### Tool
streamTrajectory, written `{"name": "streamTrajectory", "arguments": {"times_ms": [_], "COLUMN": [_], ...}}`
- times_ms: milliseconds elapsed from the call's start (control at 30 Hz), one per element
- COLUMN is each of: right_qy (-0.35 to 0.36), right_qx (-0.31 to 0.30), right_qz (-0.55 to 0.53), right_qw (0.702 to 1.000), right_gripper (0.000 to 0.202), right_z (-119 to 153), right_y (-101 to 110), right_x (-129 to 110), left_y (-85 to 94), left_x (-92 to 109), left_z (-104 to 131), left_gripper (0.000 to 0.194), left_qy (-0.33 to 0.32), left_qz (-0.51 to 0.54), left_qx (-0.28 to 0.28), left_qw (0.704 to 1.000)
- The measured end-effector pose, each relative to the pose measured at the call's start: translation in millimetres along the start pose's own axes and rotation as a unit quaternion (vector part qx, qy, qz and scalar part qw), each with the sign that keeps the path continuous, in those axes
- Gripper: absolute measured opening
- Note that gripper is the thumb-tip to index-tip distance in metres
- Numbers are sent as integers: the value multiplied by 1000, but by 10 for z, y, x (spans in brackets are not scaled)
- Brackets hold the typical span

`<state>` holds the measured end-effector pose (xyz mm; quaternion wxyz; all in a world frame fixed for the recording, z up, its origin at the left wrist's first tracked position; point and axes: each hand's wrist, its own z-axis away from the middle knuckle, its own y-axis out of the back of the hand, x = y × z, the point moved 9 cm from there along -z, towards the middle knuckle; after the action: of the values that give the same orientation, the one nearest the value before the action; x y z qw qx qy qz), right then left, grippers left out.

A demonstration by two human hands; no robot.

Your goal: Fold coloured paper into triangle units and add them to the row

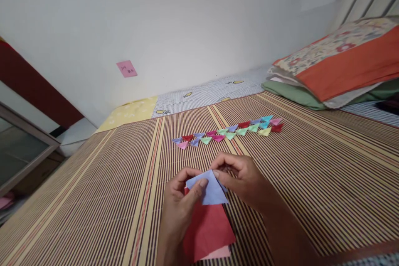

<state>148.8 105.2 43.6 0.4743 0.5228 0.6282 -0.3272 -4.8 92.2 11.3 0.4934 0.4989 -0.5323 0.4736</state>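
A light blue paper (215, 192), partly folded, is held up between both hands. My left hand (183, 193) pinches its left side, thumb on the front face. At its top corner, the thumb and fingers of my right hand (238, 172) are closed on the paper. Beneath it lies a red paper sheet (212, 228), with a pink sheet (222, 252) showing at its lower edge. Farther off, several small folded paper triangles (230, 135) in blue, red, pink, green and yellow form two rows on the striped mat (124, 191).
Folded bedding with an orange and floral cover (352, 58) is piled at the back right on a green cloth (293, 93). A pink note (126, 68) is on the white wall. A framed glass panel (21, 149) stands beyond the mat's left edge.
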Motion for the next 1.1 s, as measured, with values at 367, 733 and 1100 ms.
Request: {"name": "streamTrajectory", "arguments": {"times_ms": [367, 733, 1100], "right_qy": [13, 13, 43], "right_qx": [-22, -12, -7], "right_qz": [2, 21, 104], "right_qw": [1000, 1000, 994], "right_gripper": [3, 14, 12], "right_z": [-9, 6, 15], "right_y": [-59, -74, -155], "right_x": [-58, -52, -138], "left_y": [-47, -134, -147], "left_x": [19, 61, 76], "left_z": [36, 57, 64], "left_gripper": [27, 27, 24], "left_qy": [7, -1, -21], "left_qz": [-14, -33, -48], "left_qx": [2, -64, -77], "left_qw": [1000, 997, 996]}}
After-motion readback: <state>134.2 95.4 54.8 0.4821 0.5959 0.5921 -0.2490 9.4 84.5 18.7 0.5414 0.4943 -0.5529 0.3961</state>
